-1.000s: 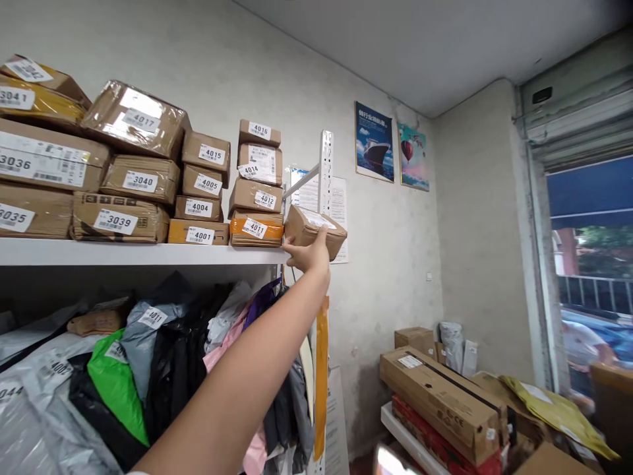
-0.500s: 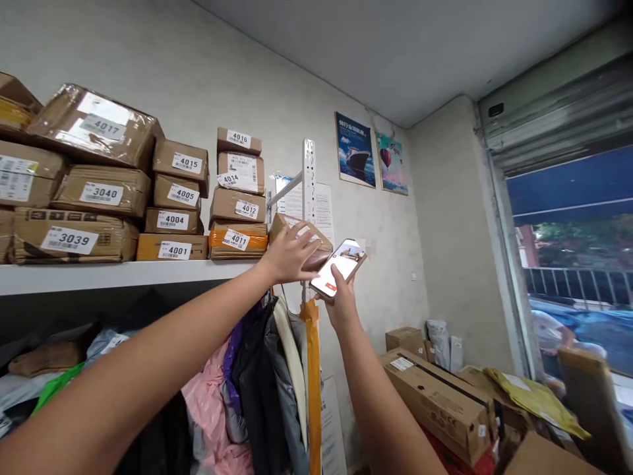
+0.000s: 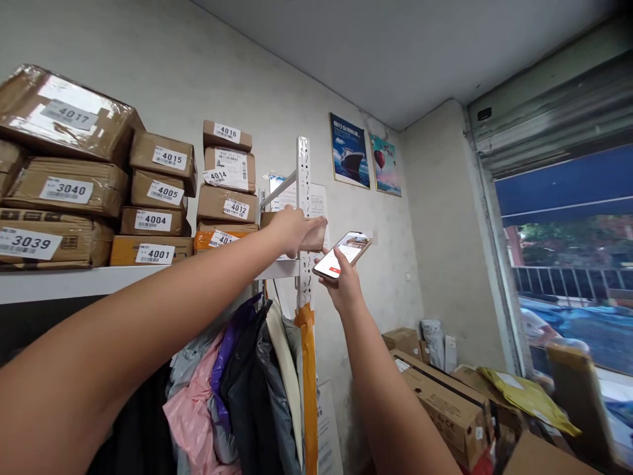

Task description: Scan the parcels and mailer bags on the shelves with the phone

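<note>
My left hand (image 3: 293,231) reaches up to the right end of the white shelf (image 3: 99,280) and is closed on a small brown cardboard parcel (image 3: 313,235), next to the stack labelled 4011 and 4012 (image 3: 226,211). The hand covers most of the parcel. Just below and to the right, my right hand (image 3: 341,282) grips a smartphone (image 3: 342,254) with a lit screen, tilted up toward the parcel. The white perforated shelf upright (image 3: 302,198) stands right behind both hands.
Numbered brown parcels (image 3: 69,191) fill the shelf to the left. Soft mail bags and garments (image 3: 247,389) hang or lie beneath it. Large cardboard boxes (image 3: 445,402) and a yellow bag (image 3: 524,396) are stacked at lower right. Posters (image 3: 350,150) hang on the wall; a window is on the right.
My left hand shifted from under the parcel to over it and moved it in to the shelf end. My right hand came into view with the phone. The view turned right.
</note>
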Motion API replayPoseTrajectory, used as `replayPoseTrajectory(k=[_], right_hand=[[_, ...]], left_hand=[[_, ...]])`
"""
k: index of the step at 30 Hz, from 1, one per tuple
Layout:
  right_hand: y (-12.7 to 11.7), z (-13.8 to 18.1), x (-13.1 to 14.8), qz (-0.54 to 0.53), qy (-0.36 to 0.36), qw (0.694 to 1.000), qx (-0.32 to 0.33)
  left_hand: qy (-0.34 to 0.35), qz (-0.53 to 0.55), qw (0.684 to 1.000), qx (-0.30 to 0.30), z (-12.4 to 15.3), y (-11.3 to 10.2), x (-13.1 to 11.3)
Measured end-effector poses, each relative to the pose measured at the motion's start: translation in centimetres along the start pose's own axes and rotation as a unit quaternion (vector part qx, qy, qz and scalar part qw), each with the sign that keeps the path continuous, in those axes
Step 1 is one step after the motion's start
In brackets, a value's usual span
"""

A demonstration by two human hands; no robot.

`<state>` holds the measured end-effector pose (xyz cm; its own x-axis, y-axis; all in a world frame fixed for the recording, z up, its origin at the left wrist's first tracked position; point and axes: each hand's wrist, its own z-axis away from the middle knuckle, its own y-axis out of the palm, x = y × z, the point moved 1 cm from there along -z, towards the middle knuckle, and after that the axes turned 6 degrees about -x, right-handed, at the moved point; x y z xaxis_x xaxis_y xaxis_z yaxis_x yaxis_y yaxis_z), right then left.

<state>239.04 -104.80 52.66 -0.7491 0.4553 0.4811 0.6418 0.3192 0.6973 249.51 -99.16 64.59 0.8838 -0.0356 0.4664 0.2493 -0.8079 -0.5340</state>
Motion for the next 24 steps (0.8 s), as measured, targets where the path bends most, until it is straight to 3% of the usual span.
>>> replayPoseTrajectory(k=[3, 7, 10, 13, 19, 24], right_hand=[[-1.9, 1.6, 0.6, 0.007, 0.016, 1.000, 0.002], [-5.6, 4.2, 1.0, 0.000, 0.036, 0.999, 0.004], [-8.0, 5.6, 1.0, 0.002, 0.035, 0.999, -0.008], [-9.5, 7.0, 1.0, 0.016, 0.026, 0.999, -0.021], [-12.0, 9.5, 0.1, 0.017, 0.061, 0.996, -0.070], [-15.1, 10.9, -2.0, 0.124, 0.051, 0.989, -0.059]], left_hand=[[-0.024, -0.009, 0.999, 0.034, -1.5, -0.2, 2.6], [-0.031, -0.051, 0.996, 0.068, -1.4, 2.2, 4.9], [-0.014, -0.103, 0.993, 0.060, -0.6, 4.5, 4.5], [-0.041, -0.131, 0.989, 0.059, 0.0, 5.9, 3.8], [-0.046, -0.107, 0.992, 0.050, 0.3, 5.9, 4.1], [-0.085, -0.069, 0.994, 0.015, 0.6, 6.4, 2.9]])
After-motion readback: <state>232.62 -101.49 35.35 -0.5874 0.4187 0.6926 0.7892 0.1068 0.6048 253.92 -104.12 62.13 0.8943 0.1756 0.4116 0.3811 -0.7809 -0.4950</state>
